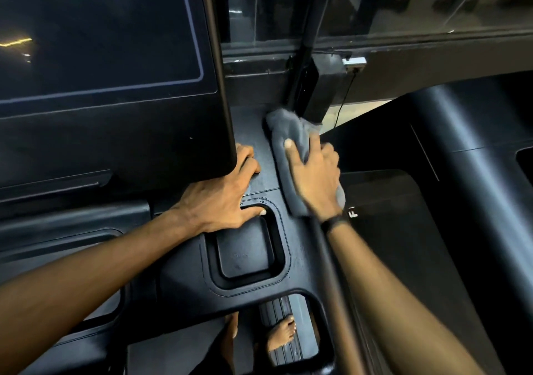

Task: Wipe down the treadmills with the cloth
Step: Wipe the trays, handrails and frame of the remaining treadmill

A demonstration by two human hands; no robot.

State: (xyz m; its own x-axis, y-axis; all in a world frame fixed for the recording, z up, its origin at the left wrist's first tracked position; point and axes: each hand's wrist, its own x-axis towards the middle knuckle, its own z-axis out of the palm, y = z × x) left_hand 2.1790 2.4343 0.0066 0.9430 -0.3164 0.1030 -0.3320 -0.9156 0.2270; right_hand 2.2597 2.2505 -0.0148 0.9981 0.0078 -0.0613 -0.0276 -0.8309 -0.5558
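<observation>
I stand at a black treadmill console (297,259). A grey cloth (284,131) lies along the console's right side, reaching up to a black post. My right hand (314,175) grips the cloth, thumb on top and fingers curled round its right edge. My left hand (227,198) rests flat on the console beside the screen's lower right corner; its thumb lies at the top rim of a square recessed tray (245,250), and its fingertips are partly hidden behind the screen panel (101,57).
The large dark screen panel fills the upper left. A neighbouring treadmill's black rail (473,149) and deck lie to the right. Glass and a dark ledge run along the top. A bare foot (282,334) stands on the belt below.
</observation>
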